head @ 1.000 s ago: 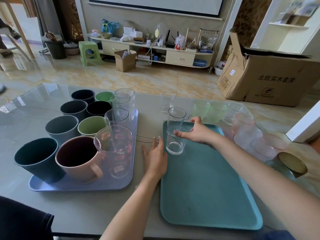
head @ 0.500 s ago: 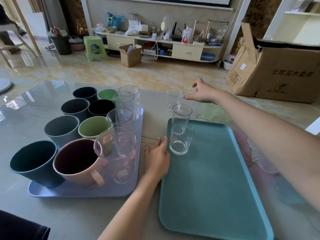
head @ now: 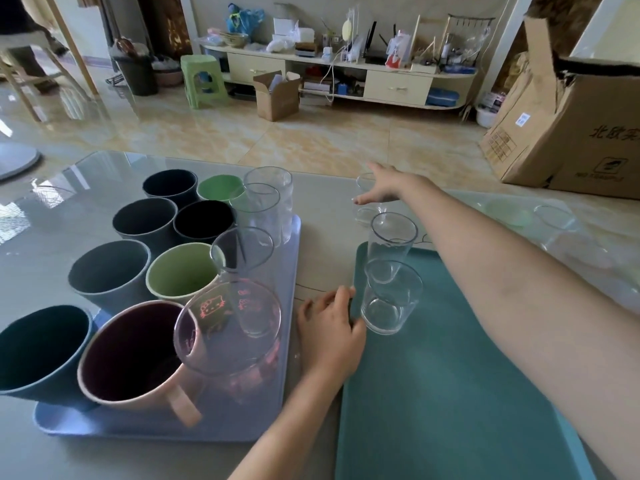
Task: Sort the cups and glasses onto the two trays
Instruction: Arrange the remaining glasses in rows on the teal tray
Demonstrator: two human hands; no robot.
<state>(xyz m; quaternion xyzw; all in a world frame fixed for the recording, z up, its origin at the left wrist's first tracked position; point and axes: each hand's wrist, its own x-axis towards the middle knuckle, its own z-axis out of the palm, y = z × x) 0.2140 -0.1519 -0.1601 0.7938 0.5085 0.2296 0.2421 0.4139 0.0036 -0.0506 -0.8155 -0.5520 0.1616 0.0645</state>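
Observation:
A light blue tray on the left carries several coloured cups, a pink mug and several clear glasses. On the teal tray stand two clear glasses, one in front of the other. My left hand rests flat on the table with fingertips against the teal tray's left rim. My right hand reaches over a small clear glass on the table beyond the tray, fingers around its top; the grip is partly hidden.
To the right on the glass table stand a pale green cup and more clear glasses. A large cardboard box sits on the floor beyond the table's far right. The table's far edge lies just behind the small glass.
My right hand let go of the near glass on the teal tray and travelled forward to the small glass beyond the tray. My left hand stayed by the tray's rim.

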